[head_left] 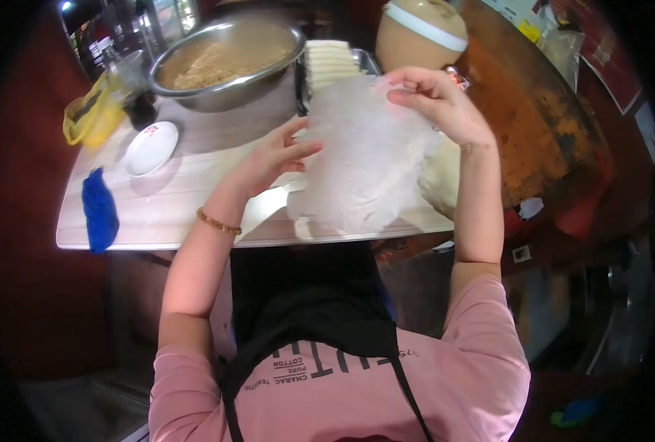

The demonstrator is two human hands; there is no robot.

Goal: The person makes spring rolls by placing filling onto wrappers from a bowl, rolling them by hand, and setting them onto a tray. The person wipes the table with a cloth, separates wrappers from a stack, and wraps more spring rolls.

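Wrapper sheet (368, 158), thin, pale and translucent, held up above the near part of the light table (165, 228), in front of the body. Longest from far edge to near edge, with the long axis pointing away from the chest and leaning slightly rightward at the far end. Pinched at the far right corner between thumb and fingers of the right hand (432, 102). Flanked on the left side by the left hand (276, 158), with fingers parted and loosely curved, clenched on nothing visible; cannot tell whether touching the edge.

Just beyond, partly covered from view: white rolls (329, 62) lined up in a dark tray (300, 96). Farther left, a metal bowl (231, 99) with brown crumbly filling (224, 68), then a white plate (152, 149), a yellow bag (95, 121) and a blue cloth (100, 210) at the table's left end. Beyond the right hand, a tan container (408, 51) with a white band. Beside the right forearm, something pale and rounded (441, 177), too hidden to identify.
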